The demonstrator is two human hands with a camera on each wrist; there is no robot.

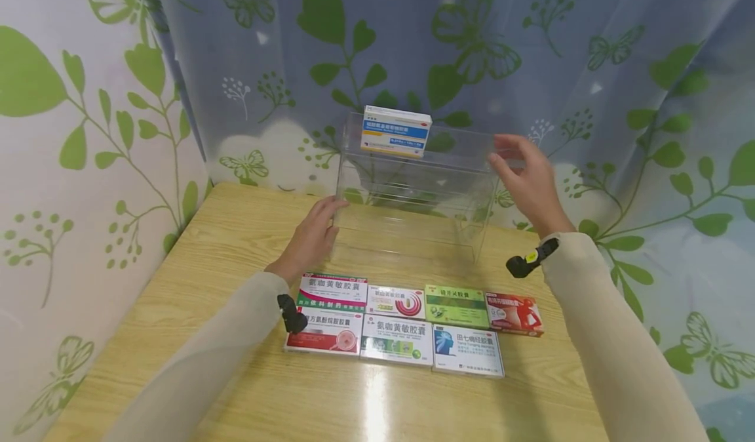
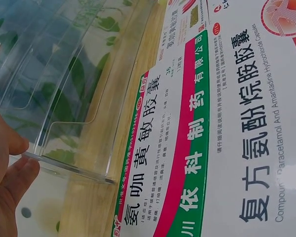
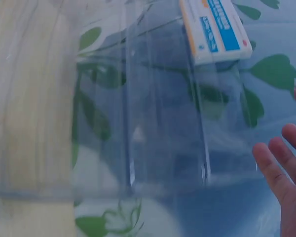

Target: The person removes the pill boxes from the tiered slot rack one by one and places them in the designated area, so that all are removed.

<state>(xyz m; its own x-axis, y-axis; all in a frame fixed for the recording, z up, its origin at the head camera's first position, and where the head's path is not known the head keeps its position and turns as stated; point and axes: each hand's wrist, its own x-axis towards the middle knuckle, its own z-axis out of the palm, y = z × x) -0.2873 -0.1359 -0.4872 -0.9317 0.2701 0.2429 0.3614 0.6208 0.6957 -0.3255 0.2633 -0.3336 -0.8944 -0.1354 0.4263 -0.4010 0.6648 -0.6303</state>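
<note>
A clear acrylic tiered display stand (image 1: 407,196) stands on the wooden table, against the curtain. On its top tier, at the left, a white, blue and orange medicine box (image 1: 396,132) leans upright. My left hand (image 1: 309,239) holds the stand's left side; in the left wrist view, thumb and finger (image 2: 17,145) pinch the edge of the side panel. Beside the top right corner is my right hand (image 1: 531,180), its fingers spread and loosely bent. The right wrist view shows those fingertips (image 3: 261,150) right at the stand's edge, with nothing held.
In front of the stand, several medicine boxes lie flat in two rows, among them a pink-and-green one (image 1: 333,291), a green one (image 1: 457,305), a red one (image 1: 514,313) and a white-and-blue one (image 1: 468,350). A leaf-patterned curtain (image 1: 283,48) hangs behind the table (image 1: 236,232).
</note>
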